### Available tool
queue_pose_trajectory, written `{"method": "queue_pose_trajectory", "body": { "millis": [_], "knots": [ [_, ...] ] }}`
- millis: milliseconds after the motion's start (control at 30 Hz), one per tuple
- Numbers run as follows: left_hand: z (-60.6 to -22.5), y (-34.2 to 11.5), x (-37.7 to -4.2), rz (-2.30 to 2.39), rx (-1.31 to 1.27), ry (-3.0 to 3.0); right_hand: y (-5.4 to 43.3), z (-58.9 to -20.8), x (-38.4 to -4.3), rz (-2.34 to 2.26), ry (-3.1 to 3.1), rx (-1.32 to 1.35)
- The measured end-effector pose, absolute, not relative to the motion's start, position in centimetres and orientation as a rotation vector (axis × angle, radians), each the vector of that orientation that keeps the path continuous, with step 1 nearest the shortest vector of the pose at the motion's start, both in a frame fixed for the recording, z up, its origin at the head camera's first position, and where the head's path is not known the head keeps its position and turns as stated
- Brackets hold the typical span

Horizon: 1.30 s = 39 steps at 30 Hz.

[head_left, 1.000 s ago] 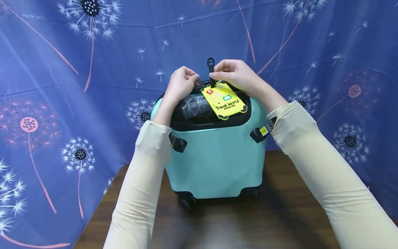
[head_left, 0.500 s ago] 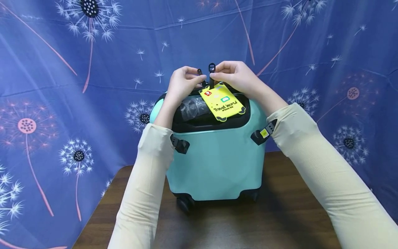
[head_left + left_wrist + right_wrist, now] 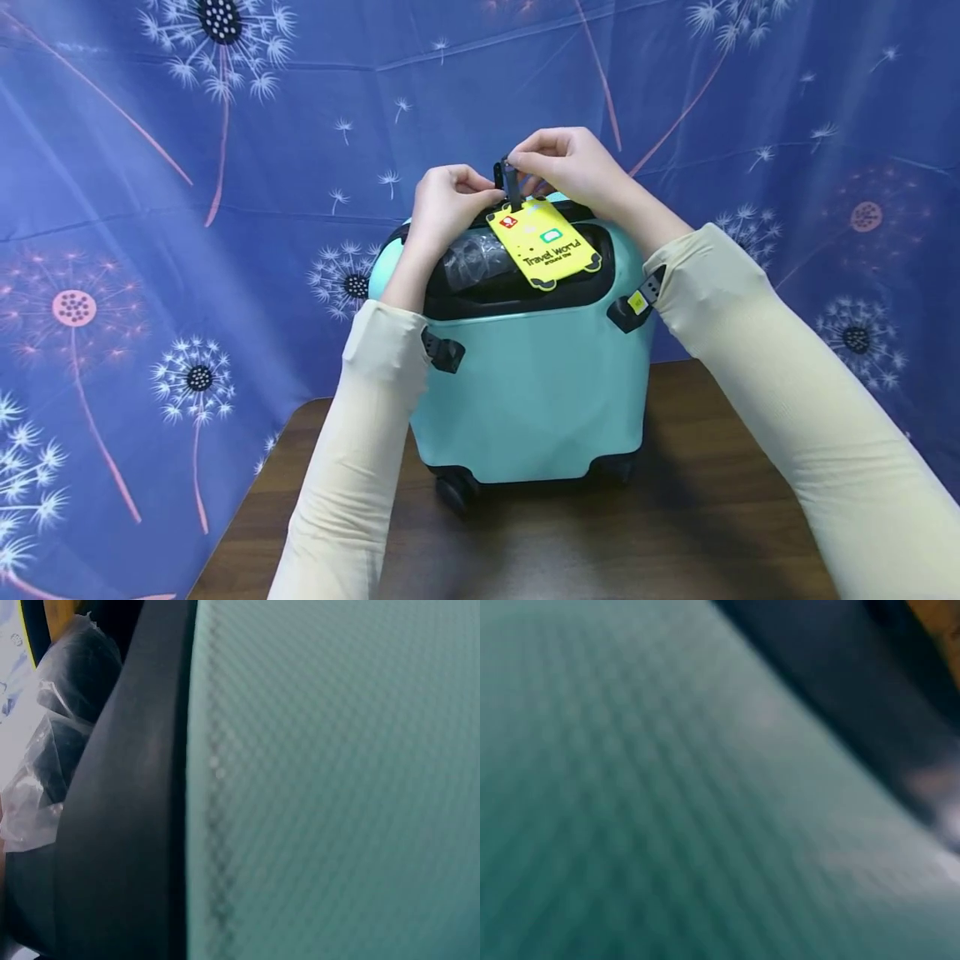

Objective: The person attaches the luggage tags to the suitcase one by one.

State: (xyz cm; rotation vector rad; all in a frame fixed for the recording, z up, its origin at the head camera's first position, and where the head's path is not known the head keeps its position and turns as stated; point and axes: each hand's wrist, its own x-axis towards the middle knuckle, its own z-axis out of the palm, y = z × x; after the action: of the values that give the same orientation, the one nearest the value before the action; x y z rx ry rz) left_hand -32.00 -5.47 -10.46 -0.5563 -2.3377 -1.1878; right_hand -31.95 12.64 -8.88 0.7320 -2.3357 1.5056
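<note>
A turquoise ribbed suitcase [image 3: 532,392] stands upright, its black top panel [image 3: 450,306] facing up. Across that panel lies a yellow luggage tag [image 3: 546,246] printed "Travel World". From the tag's upper end rises its black strap [image 3: 513,187]. My left hand [image 3: 444,208] pinches the strap's free end between thumb and fingers. On the other side, my right hand [image 3: 573,167] pinches the strap's buckle end. The two ends overlap in the head view. Both wrist views show mostly the suitcase shell [image 3: 337,780], and neither hand's fingertips appear there.
Clear plastic wrap [image 3: 474,260] covers the handle on the panel. A brown wooden table [image 3: 570,542] bears the suitcase on black wheels [image 3: 455,492]. Behind hangs a blue dandelion-print cloth [image 3: 300,125]. Black wrist cameras [image 3: 444,352] sit close to the shell.
My left hand has shifted right, bringing the strap's free end from apart to against the buckle end. My right hand has risen slightly and tilted the buckle end.
</note>
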Motion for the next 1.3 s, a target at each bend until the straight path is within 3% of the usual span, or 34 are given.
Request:
{"method": "queue_pose_trajectory", "body": {
  "millis": [467,1300],
  "knots": [
    [-10.04,-5.36,-31.77,-1.053,-0.628,-2.396,12.63,-9.4,-32.76,1.658,-2.144,0.735],
    [-10.25,-5.43,-31.77,-1.107,-0.613,-2.403,12.44,-9.63,-32.09,1.38,-2.297,0.7]
  ]
}}
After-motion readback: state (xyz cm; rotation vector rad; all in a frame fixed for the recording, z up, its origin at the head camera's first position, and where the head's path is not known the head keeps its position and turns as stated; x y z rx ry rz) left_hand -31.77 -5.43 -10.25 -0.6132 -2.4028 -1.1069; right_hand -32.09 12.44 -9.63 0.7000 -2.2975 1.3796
